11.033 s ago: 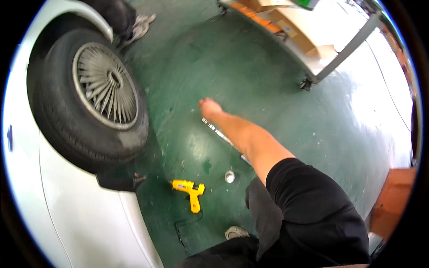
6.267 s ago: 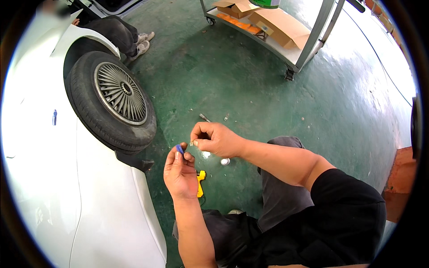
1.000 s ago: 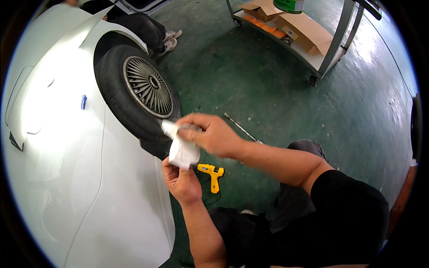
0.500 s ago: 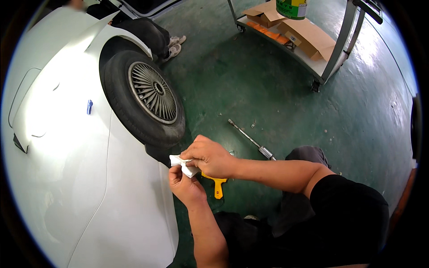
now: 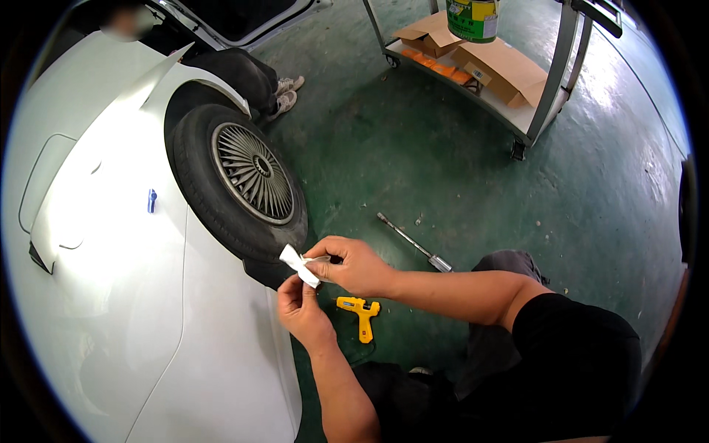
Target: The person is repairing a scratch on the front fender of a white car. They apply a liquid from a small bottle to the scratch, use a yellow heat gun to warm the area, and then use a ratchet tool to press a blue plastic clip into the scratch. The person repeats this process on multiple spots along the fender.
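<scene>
A small white folded wipe (image 5: 299,267), cloth or paper, is pinched between my two hands beside the car's wheel. My left hand (image 5: 304,308) grips its lower end with thumb and fingertips. From the right, my right hand (image 5: 356,267) closes on its middle, and a pale sliver shows by those fingers, too small to name. Below my right hand, a yellow glue gun (image 5: 365,317) lies on the green floor. The white car panel (image 5: 236,347) runs along my left side, next to my left forearm.
The black tire (image 5: 214,184) with its spoked wheel sits ahead. A small blue object (image 5: 151,201) rests on the car body. A metal slide hammer (image 5: 413,240) lies on the floor. Farther off stand a cart (image 5: 509,122) with cardboard boxes and a green can (image 5: 473,26), and a crouching person (image 5: 236,77).
The wipe has turned more upright and narrower between my fingers, and my right hand has shifted slightly right and down. More of the glue gun shows; the whole view has shifted a little.
</scene>
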{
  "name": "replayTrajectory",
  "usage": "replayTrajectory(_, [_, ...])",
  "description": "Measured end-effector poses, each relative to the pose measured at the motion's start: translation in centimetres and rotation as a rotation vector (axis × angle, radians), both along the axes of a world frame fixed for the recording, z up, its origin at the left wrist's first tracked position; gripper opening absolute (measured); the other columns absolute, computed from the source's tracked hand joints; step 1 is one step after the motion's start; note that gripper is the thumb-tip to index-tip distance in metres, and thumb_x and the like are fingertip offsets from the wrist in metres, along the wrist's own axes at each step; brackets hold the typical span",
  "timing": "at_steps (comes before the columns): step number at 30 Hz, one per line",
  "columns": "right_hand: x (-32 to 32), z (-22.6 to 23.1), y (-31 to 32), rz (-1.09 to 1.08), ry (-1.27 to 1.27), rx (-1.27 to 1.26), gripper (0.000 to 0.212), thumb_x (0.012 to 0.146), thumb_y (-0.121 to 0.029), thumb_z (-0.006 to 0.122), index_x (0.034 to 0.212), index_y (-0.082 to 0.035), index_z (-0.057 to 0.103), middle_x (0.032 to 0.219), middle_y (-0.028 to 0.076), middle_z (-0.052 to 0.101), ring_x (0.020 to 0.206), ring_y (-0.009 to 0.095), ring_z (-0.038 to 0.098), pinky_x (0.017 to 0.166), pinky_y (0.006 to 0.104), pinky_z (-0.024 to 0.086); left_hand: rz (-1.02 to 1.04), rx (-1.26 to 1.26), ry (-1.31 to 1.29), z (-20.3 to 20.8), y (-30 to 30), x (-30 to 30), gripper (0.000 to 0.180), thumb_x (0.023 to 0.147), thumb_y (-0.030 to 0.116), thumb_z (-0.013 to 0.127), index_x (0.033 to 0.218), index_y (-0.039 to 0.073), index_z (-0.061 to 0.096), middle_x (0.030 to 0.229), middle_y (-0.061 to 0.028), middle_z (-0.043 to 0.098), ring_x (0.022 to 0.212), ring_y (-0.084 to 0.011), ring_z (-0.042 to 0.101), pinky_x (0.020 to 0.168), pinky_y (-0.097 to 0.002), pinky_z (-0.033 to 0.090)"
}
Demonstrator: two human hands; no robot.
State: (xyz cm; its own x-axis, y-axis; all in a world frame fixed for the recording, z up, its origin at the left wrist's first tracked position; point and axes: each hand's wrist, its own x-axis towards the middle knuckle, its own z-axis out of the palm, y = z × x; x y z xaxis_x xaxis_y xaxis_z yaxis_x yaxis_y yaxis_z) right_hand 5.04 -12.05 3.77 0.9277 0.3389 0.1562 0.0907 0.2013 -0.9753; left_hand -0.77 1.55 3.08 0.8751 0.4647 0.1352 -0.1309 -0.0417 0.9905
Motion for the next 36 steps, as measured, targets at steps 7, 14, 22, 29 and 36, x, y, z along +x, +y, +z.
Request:
replayTrajectory(7, [0.1,-1.4,1.0,0.031,-0.264,-0.182,0.026,0.091,-0.017,0.073,0.116,-0.011,0.071,0.115,0.006,0.072,0.105,0.022,0.063,0.092,0.0352,0.051,-0.077,-0.163,-0.046,-1.3,0.6,-0.3,0.03,0.093,-0.007,0.061,0.122,-0.002,0.052,0.115,-0.0097,0.064,0.106,-0.0154,0.064,0.094,-0.0298,0.052])
replayTrajectory(14, [0.8,-1.2,0.0,0.116,-0.007,-0.109,0.022,0.089,-0.015,0.074,0.107,-0.005,0.067,0.099,0.01,0.072,0.092,0.02,0.068,0.083,0.0339,0.052,-0.147,0.037,-0.036,-0.7,0.1,-0.7,0.039,0.092,-0.009,0.061,0.127,-0.001,0.044,0.119,-0.0129,0.063,0.11,-0.0174,0.063,0.097,-0.0304,0.051])
replayTrajectory(22, [0.8,-1.5,-0.1,0.093,-0.046,-0.208,0.03,0.1,-0.025,0.063,0.123,-0.006,0.065,0.11,0.014,0.072,0.101,0.026,0.068,0.089,0.0385,0.053,-0.167,-0.035,-0.052,-0.5,-0.9,-0.9,0.036,0.099,0.003,0.056,0.133,-0.001,0.045,0.126,-0.0149,0.059,0.113,-0.0212,0.061,0.098,-0.038,0.052])
replayTrajectory(29, [0.4,-3.7,1.1,0.133,-0.383,-0.256,0.037,0.096,-0.015,0.058,0.132,-0.007,0.064,0.118,0.014,0.069,0.115,0.033,0.06,0.098,0.0432,0.048,-0.091,-0.183,0.001,-0.8,0.2,-0.7,0.048,0.104,0.008,0.056,0.149,0.001,0.038,0.127,-0.0131,0.061,0.11,-0.0205,0.064,0.093,-0.0353,0.053])
replayTrajectory(36, [0.8,-3.2,0.3,0.103,-0.531,-0.288,0.036,0.093,-0.015,0.065,0.127,-0.005,0.065,0.117,0.011,0.068,0.109,0.031,0.058,0.095,0.0413,0.05,-0.057,-0.115,0.023,-1.8,1.6,-0.1,0.019,0.105,0.01,0.056,0.121,-0.001,0.058,0.111,-0.0098,0.066,0.098,-0.0176,0.066,0.083,-0.0322,0.056])
